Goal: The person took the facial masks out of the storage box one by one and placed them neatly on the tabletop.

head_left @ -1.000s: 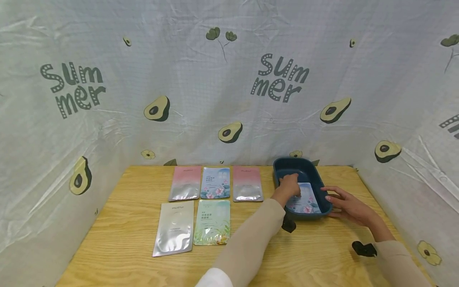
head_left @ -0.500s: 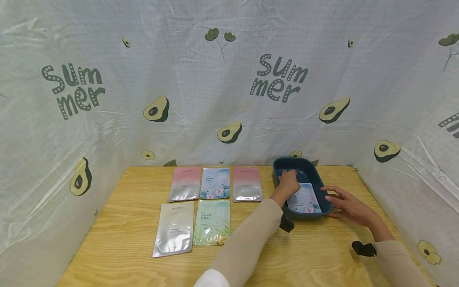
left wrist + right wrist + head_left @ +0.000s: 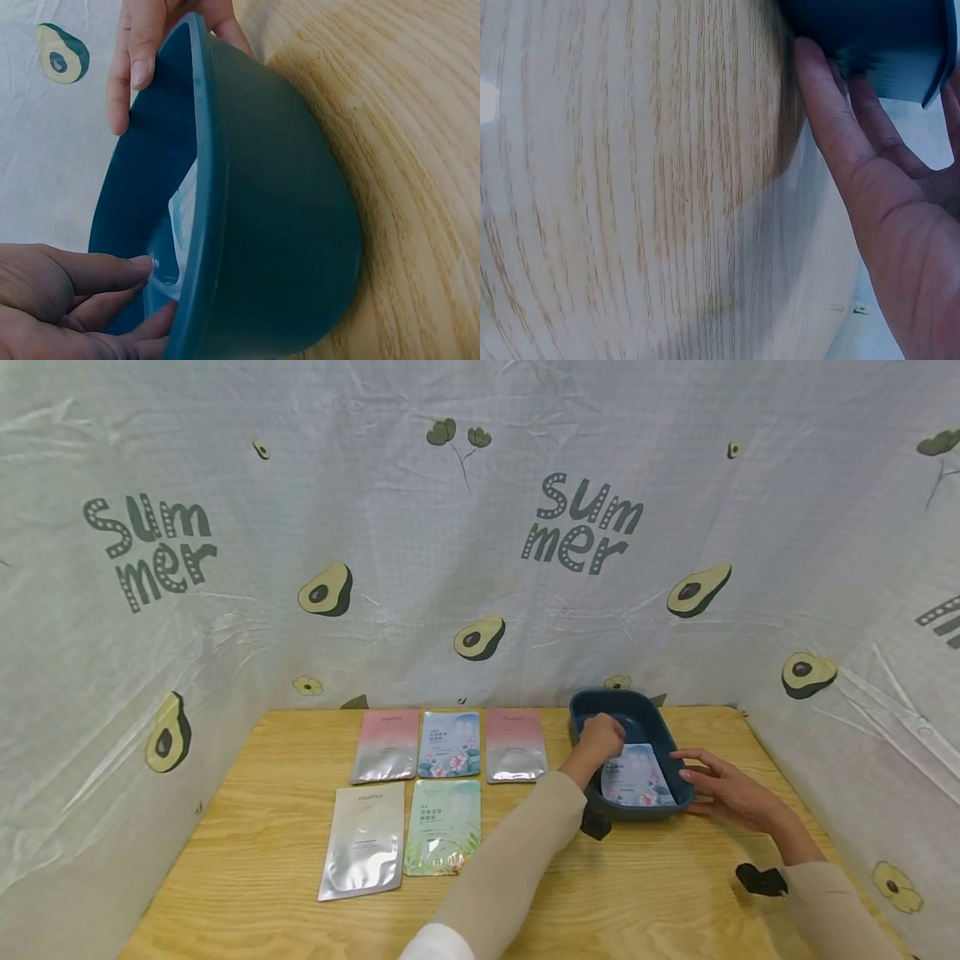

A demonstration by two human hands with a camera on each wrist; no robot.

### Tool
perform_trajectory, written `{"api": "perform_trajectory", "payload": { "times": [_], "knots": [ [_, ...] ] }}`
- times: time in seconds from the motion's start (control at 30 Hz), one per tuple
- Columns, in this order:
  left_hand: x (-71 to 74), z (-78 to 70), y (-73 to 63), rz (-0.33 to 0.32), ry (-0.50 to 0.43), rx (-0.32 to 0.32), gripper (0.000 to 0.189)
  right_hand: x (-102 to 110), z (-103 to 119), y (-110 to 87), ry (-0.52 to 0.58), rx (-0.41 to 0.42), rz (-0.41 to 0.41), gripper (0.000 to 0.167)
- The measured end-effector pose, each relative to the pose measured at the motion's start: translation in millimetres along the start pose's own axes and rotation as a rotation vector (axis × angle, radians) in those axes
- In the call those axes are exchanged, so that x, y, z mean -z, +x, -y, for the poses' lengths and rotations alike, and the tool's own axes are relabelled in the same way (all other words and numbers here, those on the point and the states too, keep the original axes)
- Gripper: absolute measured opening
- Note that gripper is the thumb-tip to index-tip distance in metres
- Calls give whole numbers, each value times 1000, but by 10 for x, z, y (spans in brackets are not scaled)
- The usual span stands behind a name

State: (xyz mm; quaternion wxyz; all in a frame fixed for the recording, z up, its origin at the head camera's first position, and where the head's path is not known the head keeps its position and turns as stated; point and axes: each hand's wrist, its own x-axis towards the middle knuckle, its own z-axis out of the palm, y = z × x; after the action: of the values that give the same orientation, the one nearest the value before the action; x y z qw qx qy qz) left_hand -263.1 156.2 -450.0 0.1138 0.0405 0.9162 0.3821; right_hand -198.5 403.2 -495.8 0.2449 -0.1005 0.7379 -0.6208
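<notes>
A dark blue plastic basin (image 3: pixel 624 812) stands at the table's back right. Inside lies a light-blue sheet mask packet (image 3: pixel 636 778) with a lotus print. My left hand (image 3: pixel 600 741) reaches into the basin at the packet's upper left, fingers partly hidden. In the left wrist view that hand (image 3: pixel 71 307) has thumb and fingers apart, nothing visibly held between them. My right hand (image 3: pixel 731 791) holds the basin's right side. In the right wrist view, fingers (image 3: pixel 832 112) lie against the outer wall, while the left wrist view has others reaching over the rim.
Left of the basin, a back row has two pink-silver mask packets (image 3: pixel 386 745) (image 3: pixel 516 745) with a light-blue one (image 3: pixel 449 745) between. In front lie a silver packet (image 3: pixel 364 841) and a green one (image 3: pixel 444 828). Printed cloth (image 3: pixel 405 527) walls the wooden table (image 3: pixel 247 860).
My left hand has shifted slightly left and drawn its fingers in from the packet, more of which now shows. The packet has moved a little rightward. My right hand stays at the basin.
</notes>
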Motion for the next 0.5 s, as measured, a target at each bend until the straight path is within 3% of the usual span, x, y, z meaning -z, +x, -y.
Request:
{"api": "perform_trajectory", "payload": {
  "times": [0.2,0.37,0.5],
  "knots": [
    [-4,-25,16,-17,-1,23,41,1,12,-1,-4,-12,-7,49],
    [15,-53,-4,1,-26,72,67,-7,15,-5,2,-14,-4,48],
    [24,-44,-14,20,-12,95,60,-5,18,-13,1,-14,2,48]
  ]
}}
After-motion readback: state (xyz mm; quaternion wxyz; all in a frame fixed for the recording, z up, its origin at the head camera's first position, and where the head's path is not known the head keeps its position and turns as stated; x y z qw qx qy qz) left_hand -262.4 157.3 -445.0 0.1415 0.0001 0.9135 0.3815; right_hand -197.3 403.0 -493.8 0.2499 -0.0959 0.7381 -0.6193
